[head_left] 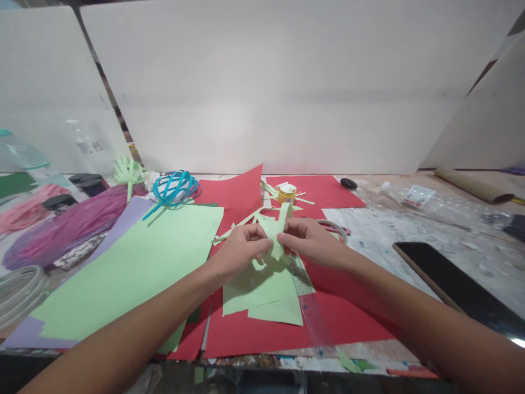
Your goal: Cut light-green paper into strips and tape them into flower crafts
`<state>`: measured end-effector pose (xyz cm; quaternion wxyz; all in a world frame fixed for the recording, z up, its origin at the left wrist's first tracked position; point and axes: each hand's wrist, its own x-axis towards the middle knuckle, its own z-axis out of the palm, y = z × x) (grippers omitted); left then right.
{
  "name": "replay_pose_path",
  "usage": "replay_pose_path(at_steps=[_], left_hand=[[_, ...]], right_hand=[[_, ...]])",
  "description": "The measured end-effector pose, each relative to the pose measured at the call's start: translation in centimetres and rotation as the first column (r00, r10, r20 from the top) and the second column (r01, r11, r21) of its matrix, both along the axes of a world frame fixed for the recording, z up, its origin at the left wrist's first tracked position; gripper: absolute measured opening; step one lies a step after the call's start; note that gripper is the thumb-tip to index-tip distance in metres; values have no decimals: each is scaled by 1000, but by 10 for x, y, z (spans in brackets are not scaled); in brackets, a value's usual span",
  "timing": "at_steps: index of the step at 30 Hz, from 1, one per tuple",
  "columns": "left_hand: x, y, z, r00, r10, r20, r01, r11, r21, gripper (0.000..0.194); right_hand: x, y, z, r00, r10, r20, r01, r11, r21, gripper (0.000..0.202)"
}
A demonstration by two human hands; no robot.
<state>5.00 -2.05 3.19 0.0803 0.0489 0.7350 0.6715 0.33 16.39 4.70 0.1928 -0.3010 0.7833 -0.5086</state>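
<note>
Table: pale, paint-stained top, its middle covered by red paper.
Room: white boards stand across the back, from 10 to 2 o'clock of the hands.
Left side: green sheets overlap a purple sheet at 8 to 9 o'clock; a bundle of blue ribbon sits at 10.
Far side: a small yellow jar stands at 12 o'clock.
Right side: a phone lies at 4 o'clock, a clear bottle at 2, a cardboard tube beyond it.
Paper strip: the pale green strip rises at 12 o'clock from the right fingertips, above loose green pieces at 6.
Right hand: thumb and forefinger of the right hand are closed on the strip's lower part.
Left hand: the left hand is at 9 o'clock of the strip, fingers curled near the thumb beside green paper; whether it pinches any, I cannot tell.
</note>
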Motion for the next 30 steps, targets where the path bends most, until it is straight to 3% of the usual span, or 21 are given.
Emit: replay_pose_path(at_steps=[16, 30], left_hand=[[-2, 1, -3, 999, -43, 20, 43, 999, -32, 6], [0, 0, -3, 997, -75, -4, 74, 997, -37, 7]], right_hand=[[0, 2, -2, 994, 108, -6, -108, 994, -9, 13], [2, 2, -3, 996, 66, -65, -63, 997, 43, 13]])
